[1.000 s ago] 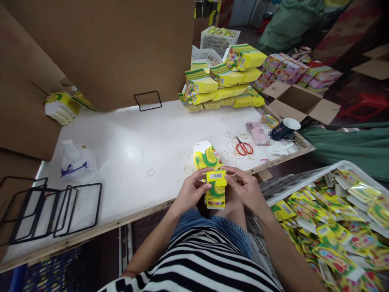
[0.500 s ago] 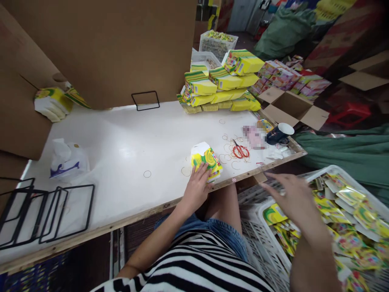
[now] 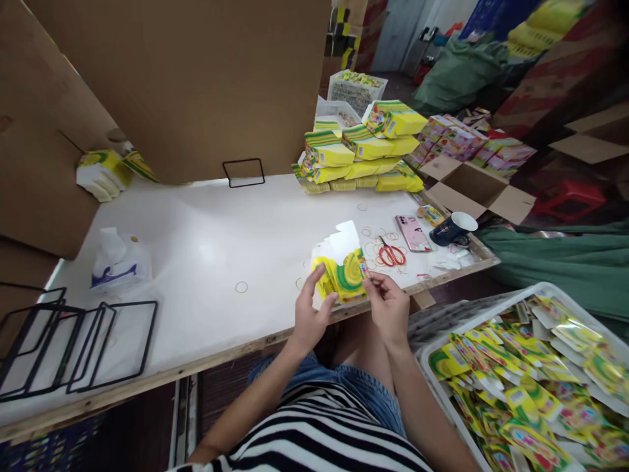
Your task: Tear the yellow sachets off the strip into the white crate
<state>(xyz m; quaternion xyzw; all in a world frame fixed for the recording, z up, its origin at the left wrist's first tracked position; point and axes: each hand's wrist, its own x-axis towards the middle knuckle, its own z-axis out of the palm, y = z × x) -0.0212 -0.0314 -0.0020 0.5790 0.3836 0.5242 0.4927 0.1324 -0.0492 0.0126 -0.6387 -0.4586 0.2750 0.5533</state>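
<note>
A yellow and green carton [image 3: 350,272] with white flaps stands open at the table's front edge, between my two hands. My right hand [image 3: 388,305] pinches its lower right side with thumb and fingertips. My left hand [image 3: 313,308] is at its left side, thumb and fingers spread apart. Red-handled scissors [image 3: 392,254] lie to the right among scattered rubber bands [image 3: 366,232]. Beside my right forearm is a white basket [image 3: 427,367] filled with yellow packs [image 3: 521,393].
Stacked yellow cartons [image 3: 363,154] stand at the table's back right. A pink phone [image 3: 413,233] and dark mug [image 3: 452,229] sit near the right corner. Black wire frames [image 3: 115,347] and a tissue pack [image 3: 120,262] are at the left. An open cardboard box [image 3: 472,183] stands beyond.
My right hand has moved left from above the basket to the carton and now pinches its side. My left hand has lifted off the carton's top to its left side. The view has shifted slightly.
</note>
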